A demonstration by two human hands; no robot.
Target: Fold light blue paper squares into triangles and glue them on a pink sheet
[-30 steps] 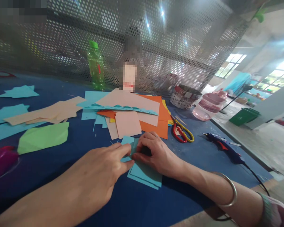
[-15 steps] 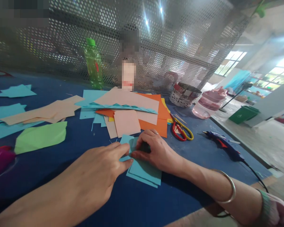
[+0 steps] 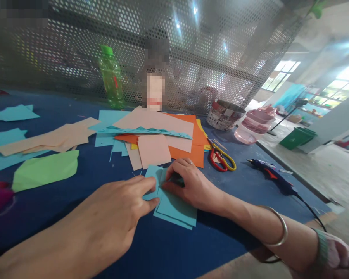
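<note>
Light-blue sheets of paper (image 3: 177, 211) lie overlapping on the table before me, their lower edges slightly offset. My left hand (image 3: 125, 205) is at their left edge, fingers curled and thumb on the paper's margin. Its grip is partly hidden behind the knuckles. From the right, my right hand (image 3: 193, 186) rests on the sheets with thumb and bent fingers closed on the paper; the exact pinch is in shadow. Just beyond the fingers sits a pale pink square of paper (image 3: 154, 151), on a pile with orange sheets (image 3: 187, 155) and a folded blue strip (image 3: 151, 132).
Scissors (image 3: 221, 157) and a glue gun (image 3: 275, 176) with a cord lie to the right. Behind them stand a round container (image 3: 225, 116) and a pink bottle (image 3: 256, 126). A green bottle (image 3: 112, 79) is by the mesh panel. Green paper (image 3: 46, 170) lies left.
The whole view has shifted slightly, so things appear a little further left. My left thumb and fingers have drawn back slightly from the right hand; both hands stay at the blue paper.
</note>
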